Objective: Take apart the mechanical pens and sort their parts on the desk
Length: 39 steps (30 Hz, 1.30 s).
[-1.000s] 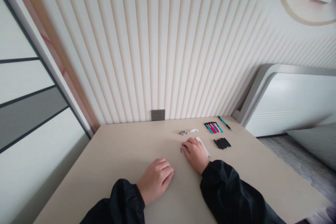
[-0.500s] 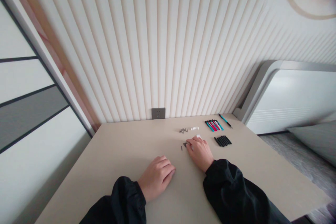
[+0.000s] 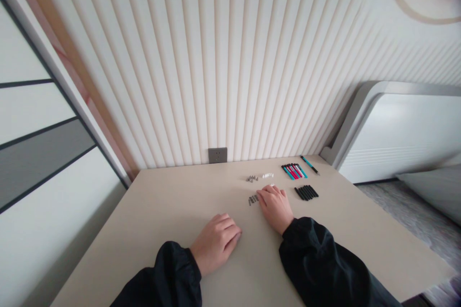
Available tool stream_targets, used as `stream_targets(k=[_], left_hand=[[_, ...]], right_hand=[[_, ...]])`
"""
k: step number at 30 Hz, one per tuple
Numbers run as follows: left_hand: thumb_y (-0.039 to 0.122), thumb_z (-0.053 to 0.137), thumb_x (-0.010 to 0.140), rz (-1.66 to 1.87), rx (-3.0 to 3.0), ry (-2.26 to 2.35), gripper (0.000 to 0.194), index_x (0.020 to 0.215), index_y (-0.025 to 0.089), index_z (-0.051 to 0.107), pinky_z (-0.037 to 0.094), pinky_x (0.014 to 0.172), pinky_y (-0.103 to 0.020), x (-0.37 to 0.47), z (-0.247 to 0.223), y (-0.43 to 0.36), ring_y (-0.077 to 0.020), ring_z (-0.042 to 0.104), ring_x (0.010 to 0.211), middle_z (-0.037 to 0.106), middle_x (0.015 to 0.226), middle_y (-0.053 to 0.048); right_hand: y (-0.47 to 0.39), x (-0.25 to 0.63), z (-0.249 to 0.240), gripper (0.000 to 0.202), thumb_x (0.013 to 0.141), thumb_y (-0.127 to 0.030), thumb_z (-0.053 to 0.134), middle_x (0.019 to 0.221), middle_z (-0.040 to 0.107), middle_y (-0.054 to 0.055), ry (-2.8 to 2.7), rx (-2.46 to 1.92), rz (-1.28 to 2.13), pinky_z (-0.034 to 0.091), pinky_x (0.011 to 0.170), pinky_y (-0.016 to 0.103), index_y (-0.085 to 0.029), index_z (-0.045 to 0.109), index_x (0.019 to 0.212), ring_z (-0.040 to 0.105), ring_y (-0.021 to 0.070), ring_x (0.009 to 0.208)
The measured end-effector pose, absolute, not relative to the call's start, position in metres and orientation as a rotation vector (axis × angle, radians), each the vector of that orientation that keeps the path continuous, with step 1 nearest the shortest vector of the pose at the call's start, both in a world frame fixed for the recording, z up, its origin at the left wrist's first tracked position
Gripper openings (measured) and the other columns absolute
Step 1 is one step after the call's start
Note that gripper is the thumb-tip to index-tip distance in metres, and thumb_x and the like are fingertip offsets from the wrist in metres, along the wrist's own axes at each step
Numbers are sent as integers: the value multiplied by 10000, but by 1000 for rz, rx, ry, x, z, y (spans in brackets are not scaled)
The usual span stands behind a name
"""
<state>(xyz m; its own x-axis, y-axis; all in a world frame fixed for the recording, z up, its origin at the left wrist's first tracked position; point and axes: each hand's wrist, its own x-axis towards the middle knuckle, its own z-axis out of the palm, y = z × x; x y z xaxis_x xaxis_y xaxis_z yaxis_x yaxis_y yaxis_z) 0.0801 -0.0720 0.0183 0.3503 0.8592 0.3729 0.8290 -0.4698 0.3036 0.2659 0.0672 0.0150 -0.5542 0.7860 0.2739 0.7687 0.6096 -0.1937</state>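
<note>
My right hand (image 3: pixel 276 207) rests on the table with its fingers bent down together beside a short row of small grey metal pieces (image 3: pixel 253 199). Its fingertips cover the row's right end, so whether something is pinched there is hidden. My left hand (image 3: pixel 216 242) lies nearer to me, fingers curled under and palm down. What it may hold cannot be seen. Just beyond the right hand are small silver cone-shaped tips (image 3: pixel 251 179) and several small white pieces (image 3: pixel 268 175).
At the right, coloured pen barrels (image 3: pixel 294 171) lie side by side, with black tubes (image 3: pixel 307 193) in front. A teal and black pen (image 3: pixel 310 165) lies near the back right edge of the beige table (image 3: pixel 173 196). A socket (image 3: pixel 217 155) is on the wall behind.
My right fingers have shifted slightly right and away from me, uncovering more of the small grey metal pieces. The left hand has stayed almost still.
</note>
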Motion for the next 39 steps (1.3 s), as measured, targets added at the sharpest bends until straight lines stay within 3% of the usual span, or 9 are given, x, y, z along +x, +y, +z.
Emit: stream_targets(k=[18, 26, 32, 39], left_hand=[[183, 419, 940, 790, 2531, 1576, 238, 826, 188, 628, 428, 774, -321, 81, 17, -72, -167, 522, 767, 593, 758, -35], [179, 413, 943, 716, 2548, 1577, 235, 837, 188, 623, 423, 741, -306, 81, 19, -73, -167, 520, 771, 589, 768, -37], [175, 430, 937, 737, 2535, 1576, 221, 832, 188, 624, 419, 748, -301, 82, 20, -73, -166, 520, 780, 590, 760, -31], [180, 430, 941, 693, 2551, 1590, 226, 817, 182, 619, 420, 780, -308, 82, 18, -73, -162, 515, 779, 590, 763, -30]], right_hand=[[66, 264, 11, 278, 933, -262, 419, 950, 680, 36, -2492, -1271, 206, 343, 795, 314, -277, 675, 1041, 588, 195, 946], [66, 270, 12, 317, 858, -162, 445, 949, 672, 45, -2521, -1293, 215, 313, 764, 306, -266, 666, 1061, 590, 193, 932], [66, 267, 11, 269, 907, -221, 425, 913, 665, 39, -2506, -1301, 249, 318, 760, 298, -261, 672, 1003, 586, 184, 905], [63, 262, 11, 303, 925, -398, 449, 996, 647, 51, -2473, -1247, 264, 340, 820, 315, -269, 630, 1131, 571, 197, 961]])
